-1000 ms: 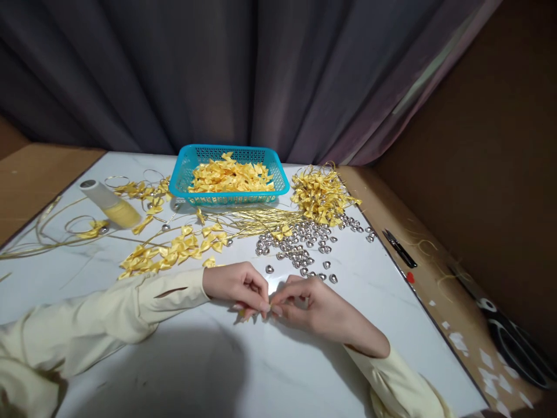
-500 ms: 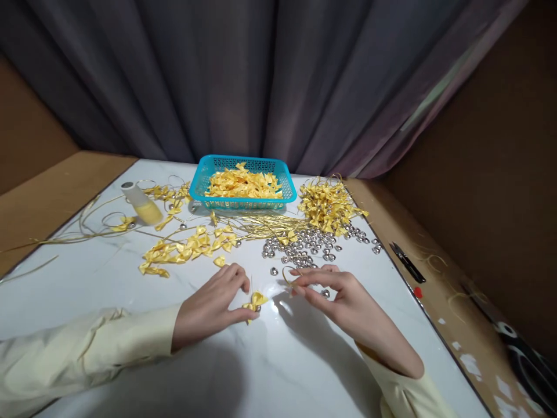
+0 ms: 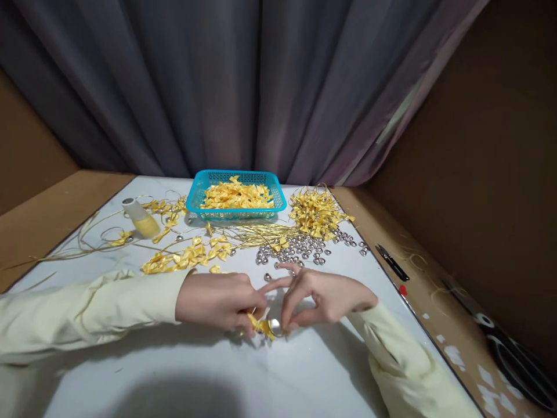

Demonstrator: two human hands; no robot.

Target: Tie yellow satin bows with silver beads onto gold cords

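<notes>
My left hand [image 3: 220, 302] rests on the white table [image 3: 174, 371], fingers pinched on a small yellow ribbon bow [image 3: 260, 325]. My right hand [image 3: 324, 296] meets it from the right, thumb and fingers pinched at the same bow, where a thin gold cord loop shows; the forefinger points left. Just beyond the hands lies a scatter of silver heart beads [image 3: 300, 251].
A blue basket [image 3: 237, 213] of yellow bows stands at the back. Finished bows on gold cord lie in piles [image 3: 317, 212] and a row [image 3: 187, 255]. A yellow thread spool [image 3: 140, 218] lies back left. Snips [image 3: 391, 262] and scissors [image 3: 505, 348] lie on the brown board at right.
The hands parted, the right one picking up a gold cord loop near the beads, then came together again at the bow. The camera view tilted up a little.
</notes>
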